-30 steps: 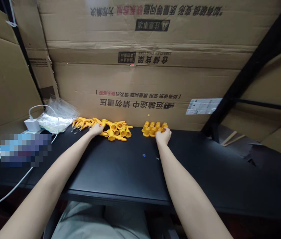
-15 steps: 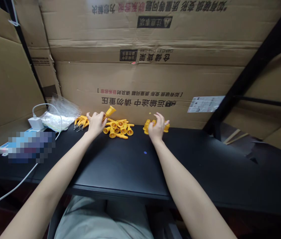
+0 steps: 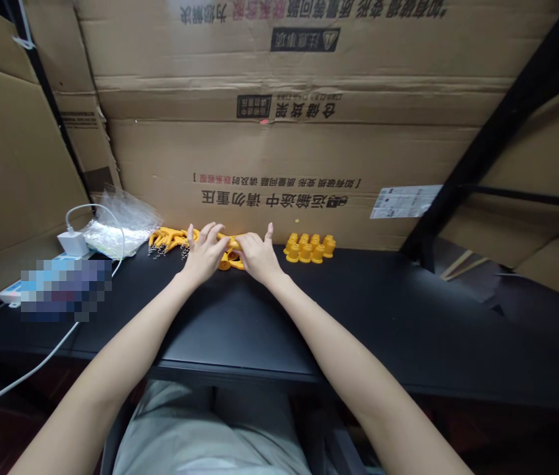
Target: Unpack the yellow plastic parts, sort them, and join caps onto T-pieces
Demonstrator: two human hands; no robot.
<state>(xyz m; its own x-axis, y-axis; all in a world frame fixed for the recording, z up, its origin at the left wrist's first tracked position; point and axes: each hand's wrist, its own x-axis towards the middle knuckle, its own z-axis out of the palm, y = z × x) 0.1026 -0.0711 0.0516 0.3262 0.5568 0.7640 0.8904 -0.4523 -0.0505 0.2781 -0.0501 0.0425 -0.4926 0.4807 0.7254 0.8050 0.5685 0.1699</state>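
Observation:
My left hand (image 3: 205, 252) and my right hand (image 3: 260, 256) meet over the middle of the black table. Both are closed, their fingertips pinching one yellow plastic piece (image 3: 233, 243) between them; the fingers cover most of its shape. Under and behind them lies a pile of yellow horn-shaped pieces (image 3: 225, 262), largely hidden by the hands. To the left are curved yellow handles (image 3: 167, 236) with small silver chains (image 3: 157, 251). Several yellow cups (image 3: 305, 251) stand upside down in rows to the right of my right hand.
Cardboard (image 3: 269, 152) with printed text walls off the back of the table (image 3: 240, 330). At left lie a clear plastic bag (image 3: 116, 231), a white charger (image 3: 73, 243) with its cable, and a blurred-out box (image 3: 64, 290). A black metal post (image 3: 457, 171) rises at right.
My right hand has left the yellow cups and moved left to meet my left hand. The left hand has shifted slightly right and lowered its yellow piece over the pile.

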